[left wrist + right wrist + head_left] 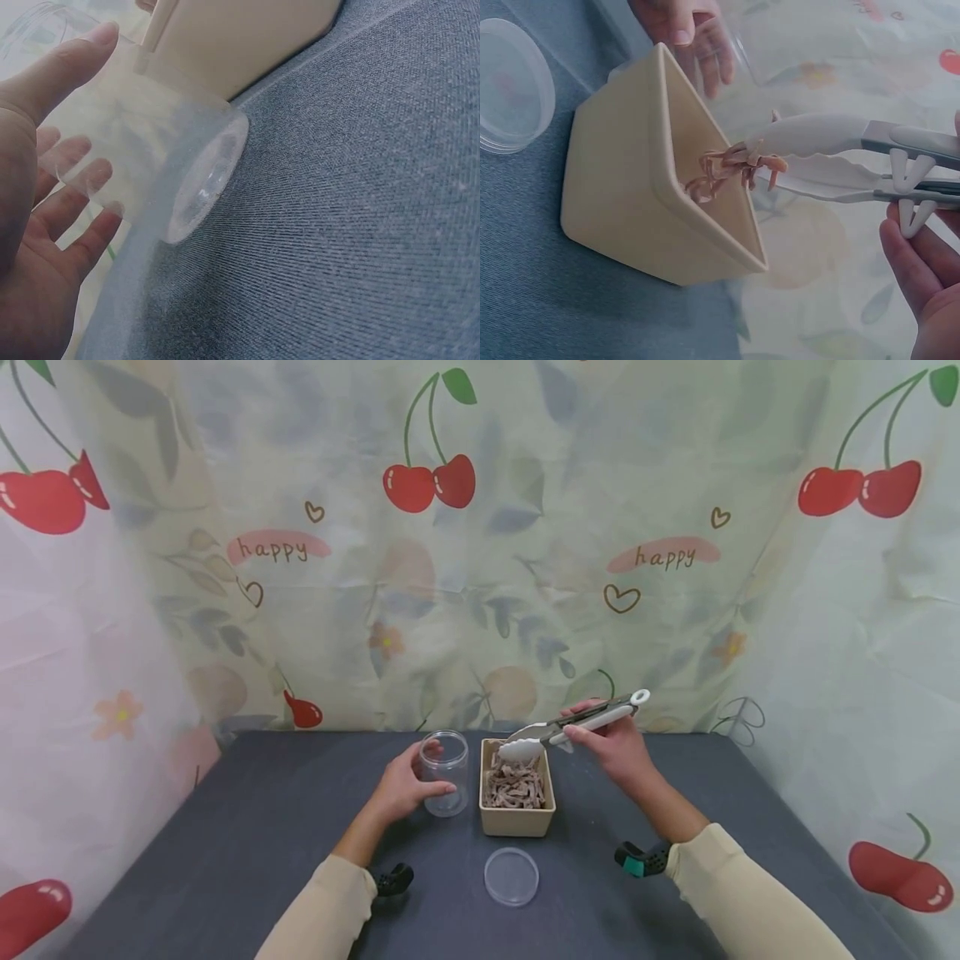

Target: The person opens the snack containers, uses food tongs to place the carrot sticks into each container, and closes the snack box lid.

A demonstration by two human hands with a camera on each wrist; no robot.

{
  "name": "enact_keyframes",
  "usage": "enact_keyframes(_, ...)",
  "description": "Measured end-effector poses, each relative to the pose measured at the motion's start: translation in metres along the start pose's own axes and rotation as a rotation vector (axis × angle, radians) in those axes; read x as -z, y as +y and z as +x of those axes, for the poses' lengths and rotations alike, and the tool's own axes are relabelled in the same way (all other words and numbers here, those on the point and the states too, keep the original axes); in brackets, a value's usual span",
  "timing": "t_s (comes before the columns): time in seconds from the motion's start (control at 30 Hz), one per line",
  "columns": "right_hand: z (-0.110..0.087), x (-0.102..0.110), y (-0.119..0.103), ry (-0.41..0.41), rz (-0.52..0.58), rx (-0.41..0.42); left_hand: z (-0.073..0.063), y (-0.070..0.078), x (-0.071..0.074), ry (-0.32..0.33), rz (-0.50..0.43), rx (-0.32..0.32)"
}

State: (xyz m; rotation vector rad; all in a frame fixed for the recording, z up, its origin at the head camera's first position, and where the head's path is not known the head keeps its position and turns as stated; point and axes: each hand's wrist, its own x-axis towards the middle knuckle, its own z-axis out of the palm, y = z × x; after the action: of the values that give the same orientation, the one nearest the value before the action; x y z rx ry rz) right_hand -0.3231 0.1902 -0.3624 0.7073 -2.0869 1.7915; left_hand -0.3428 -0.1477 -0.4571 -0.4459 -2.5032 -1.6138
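My left hand (401,785) holds a clear plastic jar (142,127) by its side, thumb on one side and fingers on the other. The jar stands upright on the table, its mouth uncovered. My right hand (618,747) grips white and grey tongs (592,720) by the handles, above a beige box (517,822). Thin brown dried strips (513,787) lie in the box. Between the tong tips, in the right wrist view, is a small clump of strips (739,165) at the box's rim.
A round clear lid (512,877) lies flat on the dark table (300,810), in front of the box. The box stands just right of the jar. A patterned curtain (480,568) with cherries hangs behind the table and along both sides.
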Motion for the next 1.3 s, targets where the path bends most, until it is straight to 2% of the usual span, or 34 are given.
enact_keyframes(0.1,0.002,0.002,-0.005,0.005,0.007,-0.009,0.000,0.002,0.000,0.003,0.007,0.002)
enact_keyframes(0.33,0.004,0.000,-0.038,0.003,-0.002,-0.008,-0.001,0.003,-0.001,0.007,0.008,0.005)
enact_keyframes(0.6,0.017,0.008,-0.022,0.019,0.027,0.010,0.000,0.000,-0.001,0.004,0.012,-0.007)
enact_keyframes(0.8,0.019,0.009,-0.030,0.045,0.040,0.006,0.001,-0.001,-0.001,0.001,0.011,-0.017)
enact_keyframes(1.07,0.024,0.002,-0.042,0.027,0.027,0.030,0.000,-0.001,-0.001,0.002,0.005,-0.016)
enact_keyframes(1.3,0.031,-0.006,-0.050,0.028,0.111,0.066,0.001,-0.001,0.000,-0.002,-0.008,-0.024)
